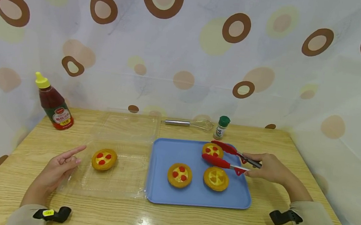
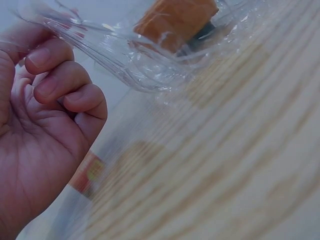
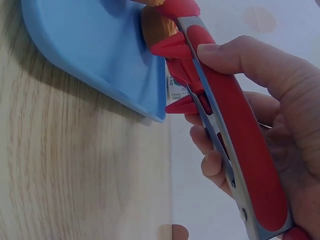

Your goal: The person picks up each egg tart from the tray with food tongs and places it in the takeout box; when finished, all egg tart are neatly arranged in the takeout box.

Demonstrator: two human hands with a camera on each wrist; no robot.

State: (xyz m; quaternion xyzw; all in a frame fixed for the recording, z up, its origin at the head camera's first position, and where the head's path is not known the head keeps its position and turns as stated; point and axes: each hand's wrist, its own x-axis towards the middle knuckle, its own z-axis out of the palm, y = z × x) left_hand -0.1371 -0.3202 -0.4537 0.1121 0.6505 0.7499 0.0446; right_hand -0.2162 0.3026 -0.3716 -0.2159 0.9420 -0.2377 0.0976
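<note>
My right hand (image 1: 270,168) grips red-tipped metal tongs (image 3: 227,135), their arms apart on either side of a tart with red pieces (image 1: 213,150) at the tray's back right. On the blue tray (image 1: 164,153) also lie another red-topped tart (image 1: 179,175) at the front and a tart with yellowish-brown pieces (image 1: 216,179). My left hand (image 1: 53,174) pinches the left edge of a clear plastic container (image 1: 127,176) between thumb and index finger; the other fingers are curled. One red-topped tart (image 1: 104,159) sits inside, near that hand. The container's lid (image 1: 127,125) lies back, unfolded.
A ketchup bottle (image 1: 56,106) with a yellow cap stands at the back left of the wooden table (image 1: 155,223). Behind the tray are a whisk (image 1: 187,123) and a green-capped seasoning jar (image 1: 221,128). A patterned cloth (image 1: 186,54) hangs along the back and sides.
</note>
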